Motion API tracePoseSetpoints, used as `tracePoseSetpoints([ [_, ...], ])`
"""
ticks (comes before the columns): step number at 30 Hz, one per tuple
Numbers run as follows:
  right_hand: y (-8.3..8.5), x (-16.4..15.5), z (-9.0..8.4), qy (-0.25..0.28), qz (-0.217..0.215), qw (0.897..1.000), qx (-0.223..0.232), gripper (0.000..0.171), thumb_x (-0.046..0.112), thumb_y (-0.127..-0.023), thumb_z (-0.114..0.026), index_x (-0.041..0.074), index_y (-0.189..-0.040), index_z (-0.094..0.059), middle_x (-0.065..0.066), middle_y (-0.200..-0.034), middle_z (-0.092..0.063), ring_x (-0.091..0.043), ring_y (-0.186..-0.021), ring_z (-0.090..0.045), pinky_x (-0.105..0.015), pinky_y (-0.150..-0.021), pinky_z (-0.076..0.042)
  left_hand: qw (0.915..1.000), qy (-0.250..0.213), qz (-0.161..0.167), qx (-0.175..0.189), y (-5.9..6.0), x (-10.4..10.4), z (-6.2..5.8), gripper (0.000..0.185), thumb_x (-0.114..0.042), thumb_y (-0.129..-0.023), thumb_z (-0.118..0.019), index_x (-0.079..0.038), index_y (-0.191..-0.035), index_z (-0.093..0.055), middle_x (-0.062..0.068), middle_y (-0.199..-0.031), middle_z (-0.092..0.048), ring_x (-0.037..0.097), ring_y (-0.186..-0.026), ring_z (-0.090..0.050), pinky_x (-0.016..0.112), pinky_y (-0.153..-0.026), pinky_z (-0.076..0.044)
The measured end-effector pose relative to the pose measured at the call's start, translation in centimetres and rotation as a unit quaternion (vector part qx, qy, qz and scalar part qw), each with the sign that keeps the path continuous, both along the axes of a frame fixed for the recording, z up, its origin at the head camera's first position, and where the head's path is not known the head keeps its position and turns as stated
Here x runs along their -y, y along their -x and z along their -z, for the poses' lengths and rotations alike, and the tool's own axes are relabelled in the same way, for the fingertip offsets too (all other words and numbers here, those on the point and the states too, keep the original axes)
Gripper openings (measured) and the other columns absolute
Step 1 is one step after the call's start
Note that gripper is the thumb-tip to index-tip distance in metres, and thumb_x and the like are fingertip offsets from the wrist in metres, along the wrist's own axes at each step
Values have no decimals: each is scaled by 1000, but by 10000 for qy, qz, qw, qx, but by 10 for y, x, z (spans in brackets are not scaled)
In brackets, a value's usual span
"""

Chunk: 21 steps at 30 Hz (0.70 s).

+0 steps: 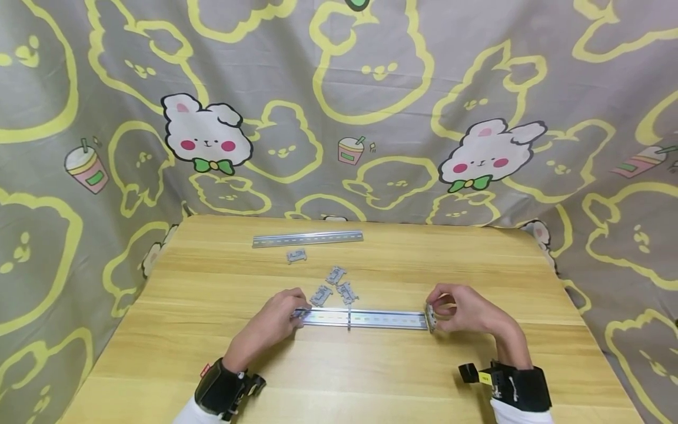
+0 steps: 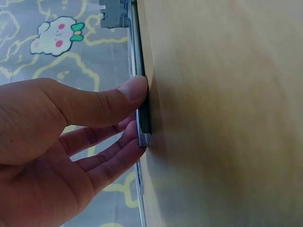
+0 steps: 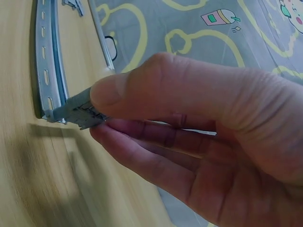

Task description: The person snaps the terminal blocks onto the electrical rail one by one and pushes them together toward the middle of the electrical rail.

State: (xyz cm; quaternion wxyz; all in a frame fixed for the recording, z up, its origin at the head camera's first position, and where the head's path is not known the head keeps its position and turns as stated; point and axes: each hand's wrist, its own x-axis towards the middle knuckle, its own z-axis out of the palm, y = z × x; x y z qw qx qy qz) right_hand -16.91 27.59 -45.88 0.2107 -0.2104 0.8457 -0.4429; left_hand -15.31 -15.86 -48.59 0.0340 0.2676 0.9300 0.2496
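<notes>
A slotted metal DIN rail (image 1: 386, 320) lies crosswise on the table before me. At its left end my left hand (image 1: 272, 318) grips it, thumb on the near edge and fingertips on the far edge in the left wrist view. One grey plastic DIN-rail clip (image 1: 349, 318) stands across the rail left of its middle. My right hand (image 1: 468, 309) pinches another grey clip (image 3: 78, 111) between thumb and fingers, right at the rail's right end. Just behind the rail lie three loose grey clips (image 1: 336, 275), close together.
Farther back on the wooden table (image 1: 450, 259) lies a second, shorter-looking slotted rail (image 1: 308, 238). One more loose clip (image 1: 296, 255) rests in front of it. A patterned grey curtain (image 1: 296, 176) hangs behind the table and along both sides.
</notes>
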Motion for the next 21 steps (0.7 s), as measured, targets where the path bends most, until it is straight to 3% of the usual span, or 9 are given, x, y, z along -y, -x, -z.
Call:
tracePoseSetpoints([
  [21, 0, 7, 4, -123, -50, 9998, 113, 46, -5, -70, -86, 2, -109, -62, -13, -115, -64, -34, -114, -63, -37, -94, -57, 10000, -43, 42, -45, 1, 0, 0, 32, 9, -76, -82, 0, -107, -77, 8, -103, -69, 26, -96, -67, 35, -86, -59],
])
